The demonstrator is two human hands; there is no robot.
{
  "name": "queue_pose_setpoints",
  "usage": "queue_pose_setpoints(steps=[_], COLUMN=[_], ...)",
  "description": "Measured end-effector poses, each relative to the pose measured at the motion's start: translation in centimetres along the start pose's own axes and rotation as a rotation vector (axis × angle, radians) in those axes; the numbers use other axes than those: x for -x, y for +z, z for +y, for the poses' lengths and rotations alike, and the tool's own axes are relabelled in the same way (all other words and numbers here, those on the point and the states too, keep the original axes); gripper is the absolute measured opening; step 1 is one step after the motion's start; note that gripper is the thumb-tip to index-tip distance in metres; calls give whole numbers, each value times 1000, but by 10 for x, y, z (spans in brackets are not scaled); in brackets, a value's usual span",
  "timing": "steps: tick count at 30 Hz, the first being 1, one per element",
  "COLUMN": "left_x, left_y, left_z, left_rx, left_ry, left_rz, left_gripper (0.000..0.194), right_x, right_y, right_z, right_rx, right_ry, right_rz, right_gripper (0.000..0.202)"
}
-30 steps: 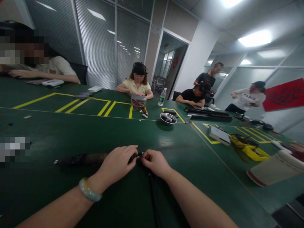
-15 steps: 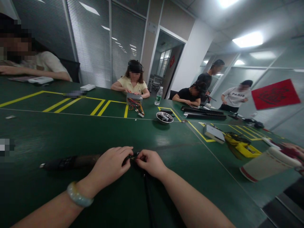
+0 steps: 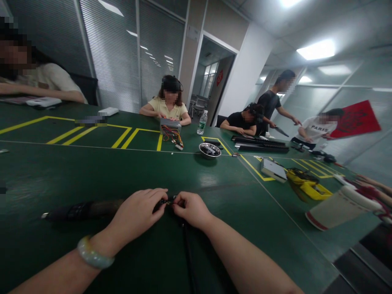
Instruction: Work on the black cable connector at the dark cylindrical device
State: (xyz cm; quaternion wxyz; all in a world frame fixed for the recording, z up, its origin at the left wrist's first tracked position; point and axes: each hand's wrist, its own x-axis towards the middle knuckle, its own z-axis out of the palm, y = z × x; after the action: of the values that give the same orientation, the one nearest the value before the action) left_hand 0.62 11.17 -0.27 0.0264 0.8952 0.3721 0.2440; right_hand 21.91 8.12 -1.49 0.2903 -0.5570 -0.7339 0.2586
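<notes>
On the green table (image 3: 122, 173), a small dark part (image 3: 168, 201) with a brassy spot sits between my two hands. My left hand (image 3: 142, 212), with a bangle on its wrist, pinches the part's left side. Fingers of my right hand (image 3: 191, 209) close on its right end. A black power tool (image 3: 82, 211) with a metal tip lies beside my left hand, its right end hidden behind that hand. From below my right hand a black rod or cable (image 3: 188, 253) runs toward me.
Ahead stand a metal bowl (image 3: 210, 151) of dark parts, a water bottle (image 3: 202, 122) and a grey box (image 3: 170, 125) with coloured wires. To the right are a silver box (image 3: 273, 169), a yellow tray (image 3: 315, 190) and a white container (image 3: 339, 208). Several people are around the table.
The view has shifted slightly. Both hands keep their grip on the small part. In the background, the standing person in black has stretched an arm toward the person in white, who leans lower.
</notes>
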Motion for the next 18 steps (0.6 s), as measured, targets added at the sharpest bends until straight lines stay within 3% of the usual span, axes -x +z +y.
queue_pose_setpoints(steps=[18], left_x=[0], left_y=[2], left_z=[-1], left_rx=[2], left_ry=[9], left_rz=[-3], left_gripper=[21], right_x=[-1], right_y=[3], right_z=[1], right_rx=[-78], right_ry=[-20], right_rz=[11], right_gripper=[5])
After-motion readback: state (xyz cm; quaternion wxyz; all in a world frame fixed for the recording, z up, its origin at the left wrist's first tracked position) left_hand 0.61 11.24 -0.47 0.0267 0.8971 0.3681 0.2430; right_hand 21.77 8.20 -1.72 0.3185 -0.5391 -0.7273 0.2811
